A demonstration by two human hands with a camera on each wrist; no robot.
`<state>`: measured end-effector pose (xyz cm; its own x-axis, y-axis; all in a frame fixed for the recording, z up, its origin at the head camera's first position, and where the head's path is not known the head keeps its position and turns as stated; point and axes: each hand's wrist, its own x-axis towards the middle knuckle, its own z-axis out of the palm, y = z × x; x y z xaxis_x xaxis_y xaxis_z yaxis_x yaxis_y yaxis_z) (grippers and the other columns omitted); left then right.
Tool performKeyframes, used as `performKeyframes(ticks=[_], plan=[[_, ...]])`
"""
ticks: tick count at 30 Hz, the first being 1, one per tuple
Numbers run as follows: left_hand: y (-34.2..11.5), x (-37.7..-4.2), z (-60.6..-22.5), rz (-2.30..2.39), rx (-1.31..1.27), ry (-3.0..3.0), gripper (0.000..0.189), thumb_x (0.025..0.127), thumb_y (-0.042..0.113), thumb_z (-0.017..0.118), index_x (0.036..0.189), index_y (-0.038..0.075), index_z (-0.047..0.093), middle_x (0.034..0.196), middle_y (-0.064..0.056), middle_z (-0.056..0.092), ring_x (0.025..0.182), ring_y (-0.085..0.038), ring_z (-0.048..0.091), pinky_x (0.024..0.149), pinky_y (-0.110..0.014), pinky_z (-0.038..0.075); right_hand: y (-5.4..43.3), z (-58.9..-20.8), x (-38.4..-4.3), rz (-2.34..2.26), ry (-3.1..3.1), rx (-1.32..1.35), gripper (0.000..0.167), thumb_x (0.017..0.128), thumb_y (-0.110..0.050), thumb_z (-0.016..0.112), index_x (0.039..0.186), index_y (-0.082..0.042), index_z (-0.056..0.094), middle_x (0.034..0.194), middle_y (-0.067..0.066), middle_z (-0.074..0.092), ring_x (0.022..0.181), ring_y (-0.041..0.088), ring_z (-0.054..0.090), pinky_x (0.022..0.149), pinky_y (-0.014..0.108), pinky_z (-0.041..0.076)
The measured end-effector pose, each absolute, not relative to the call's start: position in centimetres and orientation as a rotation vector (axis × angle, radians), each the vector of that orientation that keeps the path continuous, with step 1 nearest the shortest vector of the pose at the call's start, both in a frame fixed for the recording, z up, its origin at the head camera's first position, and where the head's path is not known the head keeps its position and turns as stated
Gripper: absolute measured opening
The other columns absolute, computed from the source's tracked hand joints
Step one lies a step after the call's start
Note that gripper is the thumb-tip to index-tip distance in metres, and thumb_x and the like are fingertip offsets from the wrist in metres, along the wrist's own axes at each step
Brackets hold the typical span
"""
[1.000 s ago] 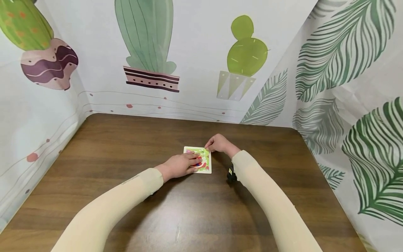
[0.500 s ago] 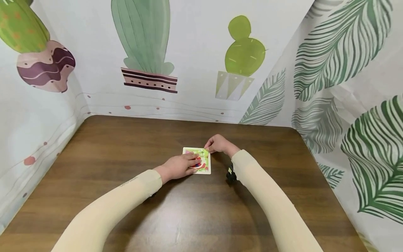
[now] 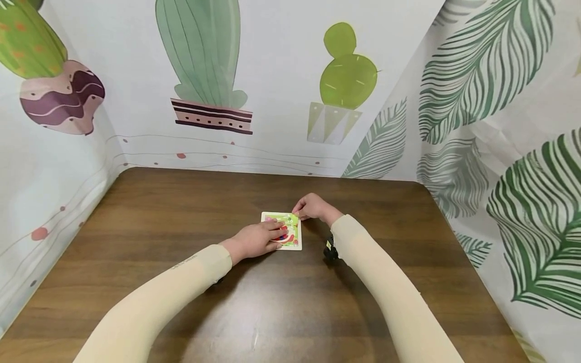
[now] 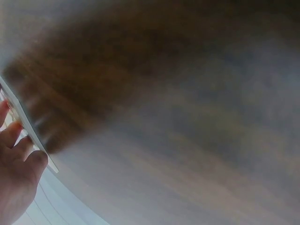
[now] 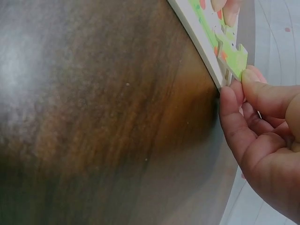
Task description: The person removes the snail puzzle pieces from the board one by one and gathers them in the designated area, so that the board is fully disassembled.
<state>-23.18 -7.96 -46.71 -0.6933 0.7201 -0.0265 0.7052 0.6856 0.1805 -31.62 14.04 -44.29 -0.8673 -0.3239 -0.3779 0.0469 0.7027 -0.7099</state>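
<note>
A small square jigsaw puzzle (image 3: pixel 290 247) with a white border and a colourful picture lies on the brown table. Across its left part rests my left hand (image 3: pixel 255 241), palm down, fingers spread over the picture; they cover much of it. In the left wrist view, that hand's fingers (image 4: pixel 13 133) lie over the board near its edge. At the far right corner, my right hand (image 3: pixel 314 206) pinches a light green puzzle piece (image 5: pixel 233 57) between thumb and finger. The right wrist view shows this notched piece tilted up from the board, its corner at the fingertips.
The wooden table top (image 3: pixel 272 302) stretches around the puzzle on all sides. Behind and beside it hangs a white wall covering (image 3: pixel 281 75) printed with cacti and leaves. A black device (image 3: pixel 331 250) is under the right wrist.
The head view has shifted slightly, so the scene sits a little further left. Both hands keep nearly the same place on the puzzle, the right one still pinching the green piece.
</note>
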Motion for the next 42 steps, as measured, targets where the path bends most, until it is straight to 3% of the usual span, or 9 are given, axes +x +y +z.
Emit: performKeyframes(ticks=[19,33,38,42], plan=[[-8.2,-23.1,-46.6,0.250,1.202,2.794,0.048,0.102,0.034,0.061,0.144,0.012,0.061,0.154,-0.011,0.055,0.144,-0.029,0.052,0.116,-0.043,0.046,15.0,-42.6,-31.3,-1.027,2.434,-0.262,0.017,0.098,-0.002,0.063,0.108,0.009,0.072,0.097,0.010,0.069,0.078,0.009,0.062,0.080,0.024,0.060],[-8.2,-23.1,-46.5,0.269,1.208,2.793,0.048,0.102,0.035,0.060,0.144,0.014,0.061,0.155,-0.010,0.054,0.145,-0.029,0.052,0.116,-0.044,0.046,17.0,-40.9,-31.2,-1.032,2.459,-0.319,0.018,0.098,-0.001,0.062,0.107,0.012,0.070,0.090,0.009,0.070,0.073,0.007,0.060,0.082,0.032,0.061],[-8.2,-23.2,-46.6,0.266,1.193,2.789,0.048,0.101,0.036,0.061,0.144,0.014,0.061,0.156,-0.009,0.054,0.145,-0.030,0.051,0.117,-0.044,0.046,18.1,-40.9,-31.2,-1.028,2.472,-0.333,0.018,0.098,0.000,0.061,0.107,0.013,0.070,0.096,0.014,0.072,0.074,0.007,0.061,0.077,0.027,0.060],[-8.2,-23.2,-46.6,0.251,1.180,2.793,0.049,0.101,0.036,0.061,0.145,0.015,0.060,0.156,-0.008,0.053,0.145,-0.028,0.051,0.116,-0.043,0.046,19.0,-41.0,-31.0,-1.033,2.475,-0.330,0.019,0.099,0.001,0.060,0.109,0.014,0.069,0.100,0.017,0.072,0.077,0.009,0.063,0.082,0.032,0.061]])
